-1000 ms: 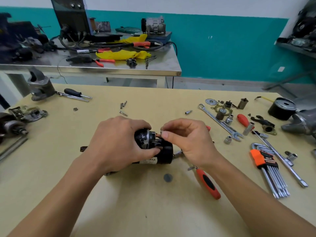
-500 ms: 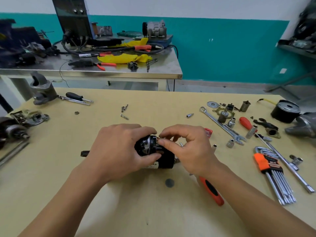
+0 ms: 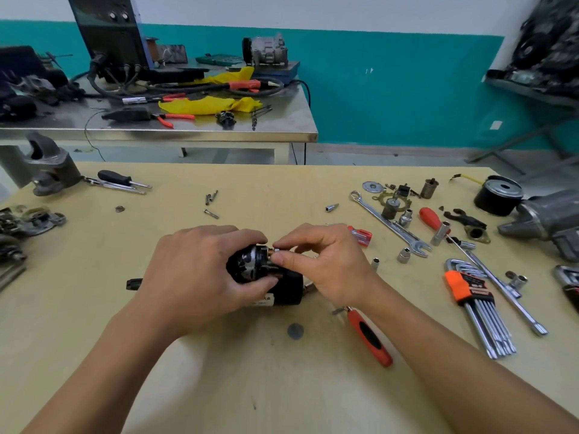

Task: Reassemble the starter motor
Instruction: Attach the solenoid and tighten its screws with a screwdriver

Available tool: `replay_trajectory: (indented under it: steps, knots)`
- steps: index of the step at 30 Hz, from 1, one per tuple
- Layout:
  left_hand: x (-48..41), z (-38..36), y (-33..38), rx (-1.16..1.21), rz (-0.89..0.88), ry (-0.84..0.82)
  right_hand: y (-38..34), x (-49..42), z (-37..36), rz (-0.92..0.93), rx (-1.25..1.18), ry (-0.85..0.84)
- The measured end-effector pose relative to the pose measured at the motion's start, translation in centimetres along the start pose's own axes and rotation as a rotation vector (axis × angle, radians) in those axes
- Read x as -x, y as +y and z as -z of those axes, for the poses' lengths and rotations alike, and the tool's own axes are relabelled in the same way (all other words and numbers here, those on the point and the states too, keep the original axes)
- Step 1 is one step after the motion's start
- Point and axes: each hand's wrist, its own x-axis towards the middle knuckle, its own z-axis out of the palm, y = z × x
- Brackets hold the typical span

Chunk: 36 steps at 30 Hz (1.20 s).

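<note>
A: Nearest on the desk [image 3: 94, 355], what do you see?

B: Both forearms come in from below. The left hand [image 3: 200, 277] wraps the black starter motor [image 3: 282, 289], which lies on its side at the middle of the desk. Compared with a second ago, the right hand [image 3: 326, 264] has moved closer onto the upper end, and its fingers [image 3: 283, 260] are now pinched narrow on a small metal piece [image 3: 276, 250] there.

A: What does this mean?

B: I judge a small part is being seated on the end; I cannot tell which part.

A: And around?

B: A red-handled screwdriver [image 3: 369, 338] lies just beside the right wrist. Farther right are hex keys [image 3: 479, 305], a spanner [image 3: 388, 225] and sockets. Loose screws [image 3: 211, 202] lie beyond the motor. Nothing blocks the hands
</note>
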Motion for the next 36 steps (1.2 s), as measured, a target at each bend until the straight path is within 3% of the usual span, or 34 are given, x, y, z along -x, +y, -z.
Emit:
replay_trajectory:
  steps: [4, 7, 13, 16, 19, 22, 24, 29, 33, 36]
  knots:
    - [0.0, 0.0, 0.1, 0.002, 0.015, -0.001, 0.1, -0.2, -0.3, -0.078, 0.056, -0.025]
    - [-0.1, -0.1, 0.1, -0.003, 0.016, 0.001, 0.2, -0.1, -1.0, -0.014, 0.161, -0.035]
    - [0.0, 0.0, 0.0, -0.002, 0.015, 0.01, 0.3, 0.1, -1.0, 0.11, 0.193, 0.123]
    - [0.0, 0.0, 0.0, 0.008, 0.016, 0.009, 0.7, 0.8, -0.3, 0.254, 0.297, 0.033]
    - [0.0, 0.0, 0.0, 0.007, 0.02, -0.001, 1.4, 1.0, 0.4, 0.178, 0.471, -0.033]
    - [0.0, -0.1, 0.0, 0.005, 0.027, -0.001, 1.3, 1.0, 0.4, 0.252, 0.381, 0.039]
    - [0.0, -0.1, 0.0, 0.004, 0.027, 0.0, 1.4, 1.2, 0.2, 0.303, 0.423, -0.009]
    - [0.0, 0.0, 0.0, -0.003, 0.036, -0.002, 1.7, 1.6, 0.6, 0.233, 0.427, 0.013]
    - [0.0, 0.0, 0.1, 0.001, 0.039, -0.008, 1.6, 1.8, 0.5, 0.239, 0.529, -0.075]
    - [0.1, -0.1, -0.1, -0.003, 0.035, 0.003, 1.1, 1.8, 0.4, 0.266, 0.468, -0.002]
